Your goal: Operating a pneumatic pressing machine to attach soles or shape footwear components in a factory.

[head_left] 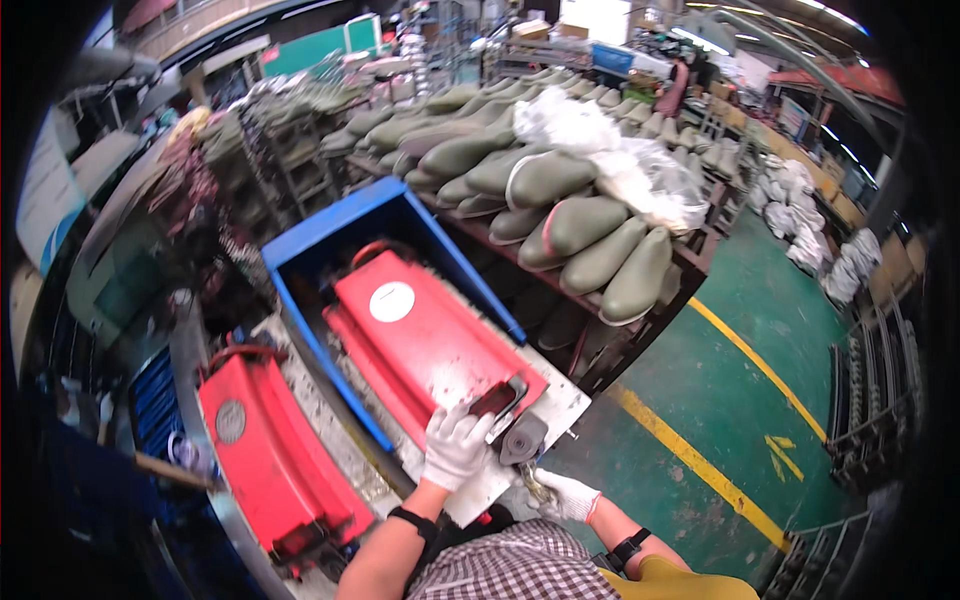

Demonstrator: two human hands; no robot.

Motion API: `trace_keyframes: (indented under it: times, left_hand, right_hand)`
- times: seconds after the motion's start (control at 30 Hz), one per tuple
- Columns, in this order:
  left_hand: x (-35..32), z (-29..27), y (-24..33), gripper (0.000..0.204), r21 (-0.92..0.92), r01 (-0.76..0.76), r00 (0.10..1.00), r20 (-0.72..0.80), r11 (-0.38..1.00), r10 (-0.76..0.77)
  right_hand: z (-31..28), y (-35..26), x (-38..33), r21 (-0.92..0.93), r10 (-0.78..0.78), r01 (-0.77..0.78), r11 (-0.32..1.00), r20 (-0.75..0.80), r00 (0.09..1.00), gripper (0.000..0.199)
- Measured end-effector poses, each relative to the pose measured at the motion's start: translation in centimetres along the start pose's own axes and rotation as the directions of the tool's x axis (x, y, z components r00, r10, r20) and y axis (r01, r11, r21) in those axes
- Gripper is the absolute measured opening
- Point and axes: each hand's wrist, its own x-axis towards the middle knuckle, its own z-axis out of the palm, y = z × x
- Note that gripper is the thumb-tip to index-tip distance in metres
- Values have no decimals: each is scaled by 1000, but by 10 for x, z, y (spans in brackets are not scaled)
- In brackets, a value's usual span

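A red-covered machine (435, 325) with a round white label stands in front of me on a pale bench top. My left hand (457, 447), in a white knit glove, lies at its near end with the fingers stretched over the edge. Next to those fingers are a dark framed part (500, 400) and a dark grey rounded fitting (524, 438). Below the fitting, my right hand (568, 497), gloved too, is closed around a small shiny metal piece (540, 487). Its exact shape is partly hidden by the fingers.
A blue open-ended housing (330, 225) surrounds the machine's far part. Left of it sits a second red machine (275, 440). Olive-green boots (590, 225) fill a rack at the far right, with clear plastic bags (650, 170) on top. Yellow lines (700, 475) mark the green floor.
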Motion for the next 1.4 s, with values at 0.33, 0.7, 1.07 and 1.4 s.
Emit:
trace_keyframes:
  times: [0.33,0.7,1.07,1.4]
  left_hand:
    - [-14,5,-3,56,-10,11,999,35,1000,-11]
    - [-52,-143,6,42,-250,492,863,265,834,-430]
    - [-176,-315,5,35,400,624,638,235,672,-733]
    - [-137,-307,-13,63,534,740,149,463,409,-874]
  right_hand:
    - [-27,-60,17,150,-362,446,882,-389,847,24]
    - [-22,3,25,60,-226,291,955,-492,841,33]
    - [163,55,100,-904,109,131,408,190,976,41]
    - [249,148,131,-896,140,402,-190,381,914,65]
